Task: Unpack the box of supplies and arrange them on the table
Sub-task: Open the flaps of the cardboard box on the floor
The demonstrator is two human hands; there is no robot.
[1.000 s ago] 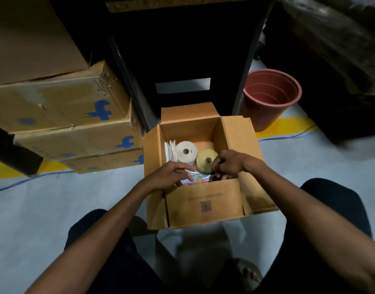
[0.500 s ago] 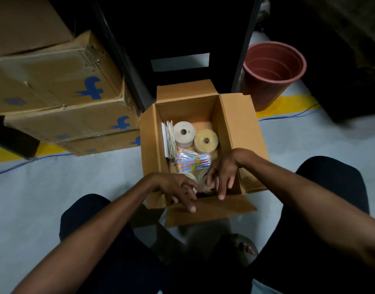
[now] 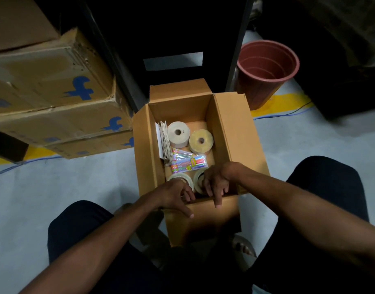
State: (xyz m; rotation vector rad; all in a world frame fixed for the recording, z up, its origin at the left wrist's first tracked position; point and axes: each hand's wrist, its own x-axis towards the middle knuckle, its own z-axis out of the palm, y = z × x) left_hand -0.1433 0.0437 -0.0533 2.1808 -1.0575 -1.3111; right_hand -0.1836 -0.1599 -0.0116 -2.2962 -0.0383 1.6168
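At near edge of box (image 3: 229, 132): both hands withdrawn from the pen packet (image 3: 189, 163), now released.
Left hand (image 3: 174, 195): fingers extended, pressing near flap (image 3: 203, 217).
Right hand (image 3: 216, 181): fingers extended, over tape roll (image 3: 198, 180).
Status: nothing unpacked yet.

We see a pale grey floor (image 3: 55, 187) with a yellow painted stripe (image 3: 284, 102), stacked brown cardboard cartons (image 3: 50, 92), and a terracotta plastic pot (image 3: 267, 68).
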